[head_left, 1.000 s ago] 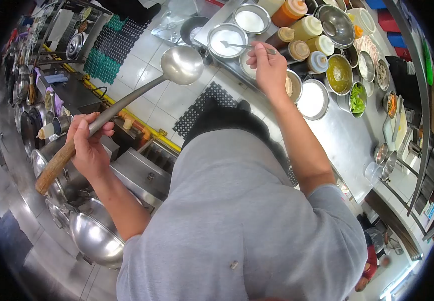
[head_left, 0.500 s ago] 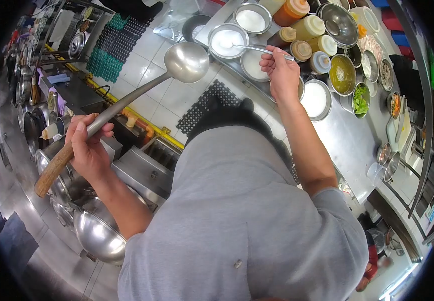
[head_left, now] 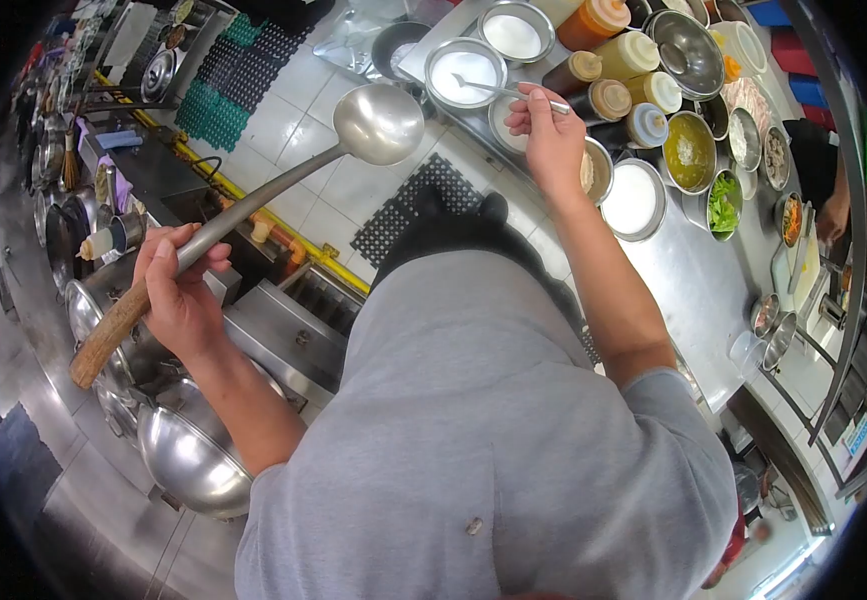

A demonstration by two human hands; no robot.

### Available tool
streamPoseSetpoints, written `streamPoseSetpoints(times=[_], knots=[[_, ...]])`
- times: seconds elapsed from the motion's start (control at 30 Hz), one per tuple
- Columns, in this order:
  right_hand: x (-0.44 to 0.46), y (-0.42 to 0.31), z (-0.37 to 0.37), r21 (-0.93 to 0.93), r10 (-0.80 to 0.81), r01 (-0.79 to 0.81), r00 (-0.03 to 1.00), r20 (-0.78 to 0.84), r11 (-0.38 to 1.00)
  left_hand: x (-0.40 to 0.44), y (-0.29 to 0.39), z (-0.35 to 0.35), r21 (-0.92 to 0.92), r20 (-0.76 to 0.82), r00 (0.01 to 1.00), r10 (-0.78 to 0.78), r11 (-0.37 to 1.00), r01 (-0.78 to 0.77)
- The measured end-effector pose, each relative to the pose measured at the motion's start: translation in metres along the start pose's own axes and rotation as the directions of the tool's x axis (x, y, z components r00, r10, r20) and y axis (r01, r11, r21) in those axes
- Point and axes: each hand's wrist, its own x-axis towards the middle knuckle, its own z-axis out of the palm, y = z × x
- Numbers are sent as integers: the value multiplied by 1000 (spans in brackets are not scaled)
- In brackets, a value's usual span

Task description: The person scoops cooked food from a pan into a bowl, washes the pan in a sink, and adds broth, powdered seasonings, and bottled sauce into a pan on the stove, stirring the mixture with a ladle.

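Note:
My left hand (head_left: 181, 290) is closed around the shaft of a large metal ladle (head_left: 378, 124), near its wooden handle end. The ladle's bowl is held out over the floor and looks bare inside. In my right hand (head_left: 553, 142) is a slim metal spoon (head_left: 501, 91), pinched between thumb and fingers. Its tip lies over a round metal container of white granules (head_left: 467, 72); whether it touches them I cannot tell. Beside it stand another container of white granules (head_left: 512, 36) and, nearer my forearm, a tub of white contents (head_left: 633, 199).
Squeeze bottles (head_left: 645, 124) crowd the steel counter (head_left: 688, 300) behind my right hand. Beyond are a bowl of yellow-green liquid (head_left: 689, 152) and chopped greens (head_left: 723, 203). A co-worker's hand (head_left: 833, 218) is at the far right. Left are a yellow pipe (head_left: 223, 185) and a large wok (head_left: 193, 455).
My right hand has drawn slightly left, and the spoon tip shows more plainly over the granules. The co-worker's hand has come into view at right. My left hand holds the ladle almost still.

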Motion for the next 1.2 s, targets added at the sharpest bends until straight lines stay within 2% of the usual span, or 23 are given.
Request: streamPoseSetpoints(times=[0.07, 0.17, 0.5, 0.6, 0.67, 0.7, 0.77, 0.8, 0.83, 0.9, 0.97, 1.03, 1.07, 1.2], knots=[[4, 8, 0, 288, 241, -223, 970, -27, 931, -1, 1, -3, 4, 4, 1000, -4, 1000, 4], [8, 10, -10, 396, 321, -278, 946, -44, 875, 0, 2, -5, 3, 7, 1000, -1, 1000, 1], [-1, -15, -24, 439, 306, -263, 952, -29, 859, 9, 1, 5, -50, 29, 1000, 1, 999, 1], [-10, -34, -18, 417, 285, -253, 959, -13, 873, 12, 3, 11, -62, 43, 999, 9, 998, -6], [-20, -48, -11, 327, 173, -179, 984, 47, 928, 14, 3, 15, -60, 50, 999, 13, 998, -10], [-26, -54, -6, 331, 175, -183, 983, 53, 926, 14, 3, 17, -61, 62, 998, 16, 998, -12], [-38, -66, 2, 55, -42, 37, 993, 107, 998, 14, 6, 21, -36, 53, 998, 19, 999, -17], [-40, -71, 0, -79, -184, 192, 978, 98, 978, 14, 6, 23, -38, 70, 997, 27, 999, -25], [-40, -69, -5, -77, -185, 193, 978, 100, 978, 14, 6, 23, -42, 87, 996, 37, 999, -33], [-38, -61, -26, -311, -294, 312, 950, 105, 898, 11, 8, 22, -53, 73, 997, 38, 998, -35], [-43, -62, -44, -365, -262, 288, 958, 120, 885, 7, 11, 20, -71, 71, 997, 30, 997, -25], [-52, -63, -64, -202, -122, 107, 990, -63, 974, 4, 11, 11, -71, 56, 998, 7, 997, -3], [-56, -61, -74, -189, -102, 81, 989, -103, 979, 1, 11, 7, -83, 56, 998, 4, 997, 1], [-63, -41, -92, -204, -3, -14, 996, -85, 979, -5, 13, 13, -74, 23, 1000, 2, 997, 0]])
